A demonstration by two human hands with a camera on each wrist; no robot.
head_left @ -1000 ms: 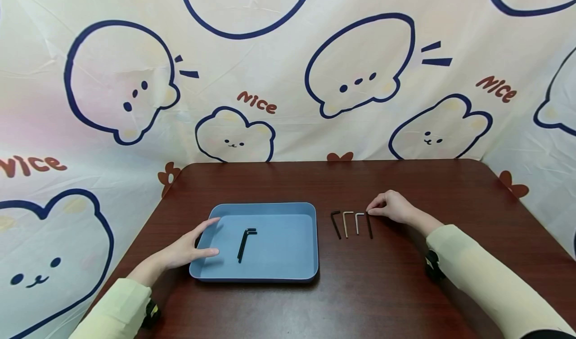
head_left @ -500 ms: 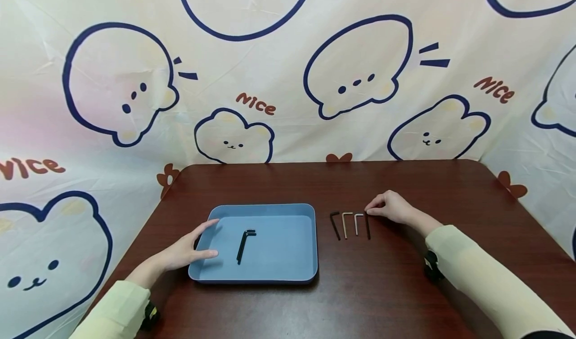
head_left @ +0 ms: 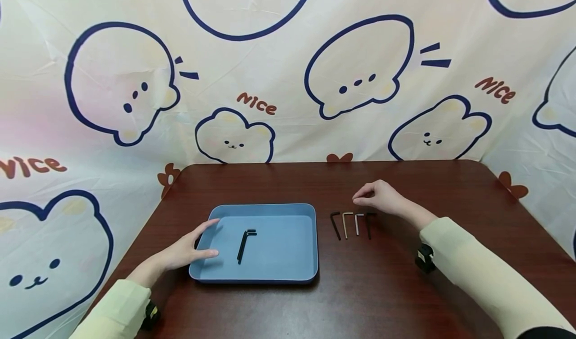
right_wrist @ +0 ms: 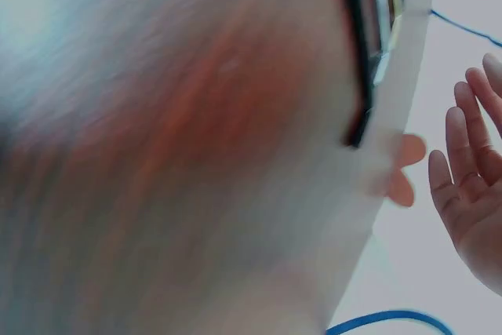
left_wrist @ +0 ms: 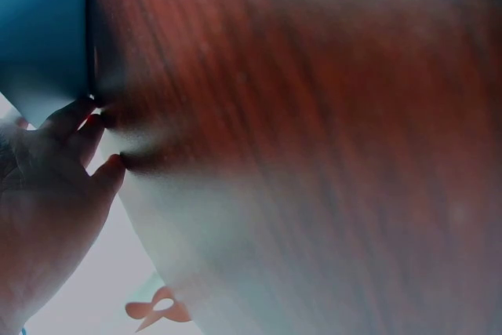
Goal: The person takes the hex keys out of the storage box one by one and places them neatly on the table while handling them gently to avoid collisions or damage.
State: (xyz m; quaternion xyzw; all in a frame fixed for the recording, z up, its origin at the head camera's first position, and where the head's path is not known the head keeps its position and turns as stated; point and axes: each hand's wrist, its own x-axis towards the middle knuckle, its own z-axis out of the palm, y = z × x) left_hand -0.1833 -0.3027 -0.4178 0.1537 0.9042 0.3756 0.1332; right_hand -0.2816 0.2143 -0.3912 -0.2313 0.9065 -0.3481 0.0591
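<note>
Two black hex keys [head_left: 242,246] lie close together in a shallow blue tray [head_left: 283,214]. My left hand [head_left: 182,249] rests at the tray's left rim, its index finger and thumb spread straight over the inside. Right of the tray, a row of L-shaped hex keys lies on the table: a black one [head_left: 335,227], a gold-toned one [head_left: 345,227], a silver one [head_left: 357,226] and another black one [head_left: 369,229]. My right hand [head_left: 382,198] hovers just behind the row's right end, holding nothing; the right wrist view shows its fingers relaxed.
The dark reddish-brown table [head_left: 360,289] extends in front of the tray and to the right of the keys. A cream cloth [head_left: 288,79] printed with cartoon bears hangs behind the table and along its sides.
My right hand has let go of the rightmost black hex key and moved up and left, away from it. That key stays on the table. My left hand has not moved.
</note>
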